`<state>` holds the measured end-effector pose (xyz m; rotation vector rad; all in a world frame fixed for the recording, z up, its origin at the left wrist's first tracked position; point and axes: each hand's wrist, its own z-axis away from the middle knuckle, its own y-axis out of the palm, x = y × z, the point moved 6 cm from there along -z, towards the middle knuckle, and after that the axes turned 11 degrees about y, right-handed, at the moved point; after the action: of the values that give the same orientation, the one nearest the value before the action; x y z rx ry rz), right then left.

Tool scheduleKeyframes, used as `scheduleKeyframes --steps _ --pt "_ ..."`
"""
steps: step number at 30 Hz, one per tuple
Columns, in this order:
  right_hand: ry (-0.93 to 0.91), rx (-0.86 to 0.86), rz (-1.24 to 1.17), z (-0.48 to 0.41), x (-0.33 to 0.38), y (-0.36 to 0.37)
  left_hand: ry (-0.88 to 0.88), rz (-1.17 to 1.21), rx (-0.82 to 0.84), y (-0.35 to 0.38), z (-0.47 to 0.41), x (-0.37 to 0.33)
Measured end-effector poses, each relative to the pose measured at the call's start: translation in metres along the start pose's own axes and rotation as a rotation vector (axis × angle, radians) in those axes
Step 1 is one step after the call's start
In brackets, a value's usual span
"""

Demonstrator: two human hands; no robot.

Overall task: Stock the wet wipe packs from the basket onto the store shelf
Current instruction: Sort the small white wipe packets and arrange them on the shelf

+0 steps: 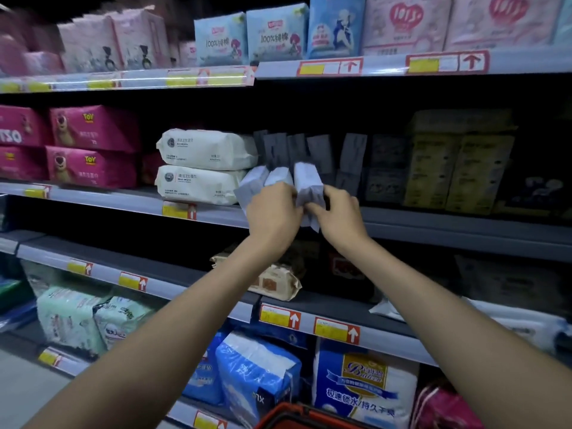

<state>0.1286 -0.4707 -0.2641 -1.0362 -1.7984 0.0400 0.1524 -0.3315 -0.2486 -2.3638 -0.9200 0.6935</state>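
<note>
**Item:** three small pale grey soft-film wet wipe packs [306, 181], held upright at the front lip of the grey metal middle shelf [433, 218], not yet set down.

**Hands:** your left hand [274, 212] grips the two packs on the left. Your right hand [340, 215] pinches the third. The two hands are close together, nearly touching.

**Step:** placing on the shelf, judged part-way through.

**Next move:** you will likely need to slide the packs back towards the row of dark upright packs [312, 150] and keep them standing as you let go.

**Edges:** two stacked large white wipe packs [204, 168] sit just beside your left hand, so keep clear of that side.

**Room:** the dim shelf to the right looks open in front of the dark row.

**Source:** red plastic basket [294, 413]. Only its rim shows at the bottom and its contents are hidden.
</note>
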Motion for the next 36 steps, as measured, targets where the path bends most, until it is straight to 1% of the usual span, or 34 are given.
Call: scheduleKeyframes --steps 3,7,12,16,21,24,28,30,36 --pt "0.053 -0.057 0.019 0.002 -0.006 0.006 -0.03 -0.02 -0.046 0.004 0.004 0.001" --pt "0.109 -0.068 0.061 0.004 -0.003 0.006 -0.044 -0.025 -0.027 0.002 0.011 -0.007" --pt "0.151 -0.02 0.058 0.013 0.004 -0.007 0.011 0.003 0.075 -0.003 0.024 -0.008" --pt "0.167 0.04 0.07 0.026 0.007 -0.019 0.042 -0.001 0.227 -0.005 0.033 -0.003" --pt "0.125 0.122 0.143 0.052 0.012 -0.04 0.094 -0.04 0.289 -0.019 0.048 -0.006" --pt "0.053 0.146 0.26 0.075 0.011 -0.056 0.125 -0.092 0.347 -0.022 0.064 -0.012" --pt "0.034 0.255 0.578 0.108 -0.009 -0.068 0.232 -0.173 0.385 -0.017 0.097 -0.024" --pt "0.02 0.283 0.691 0.126 -0.027 -0.074 0.262 -0.181 0.412 -0.011 0.115 -0.029" --pt "0.068 0.358 0.791 0.177 -0.094 -0.096 0.355 -0.176 0.446 0.025 0.166 -0.042"
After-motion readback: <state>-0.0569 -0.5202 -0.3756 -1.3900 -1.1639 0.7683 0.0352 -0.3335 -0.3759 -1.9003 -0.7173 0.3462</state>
